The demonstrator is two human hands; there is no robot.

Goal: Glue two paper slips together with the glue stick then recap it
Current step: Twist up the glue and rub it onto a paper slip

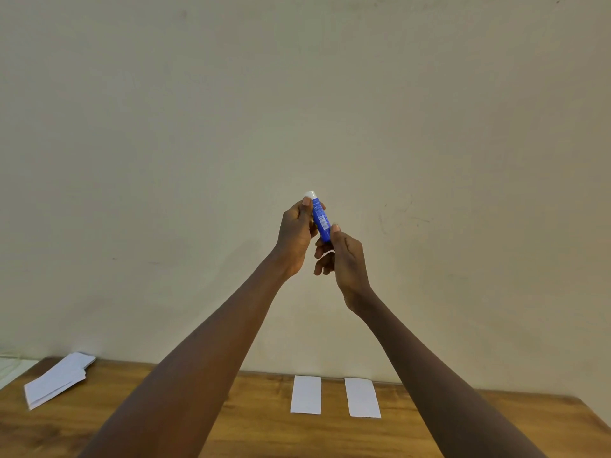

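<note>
Glue stick held aloft in both hands, above wooden counter.

Blue glue stick, white end up, tilted; left hand grip closed on its upper part, right hand grip closed on its lower end. Two white paper slips lie side by side, apart, near the counter far edge. Stack of white slips at the far left corner.

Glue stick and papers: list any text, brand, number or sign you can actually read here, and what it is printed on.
Nothing here can be quoted.
glue stick: white print and a pale label patch, possibly a barcode, on the blue barrel; too small and blurred to read.
left paper slip: blank.
right paper slip: blank.
paper stack: no print visible.
wall: only scuffs, no signs.
</note>
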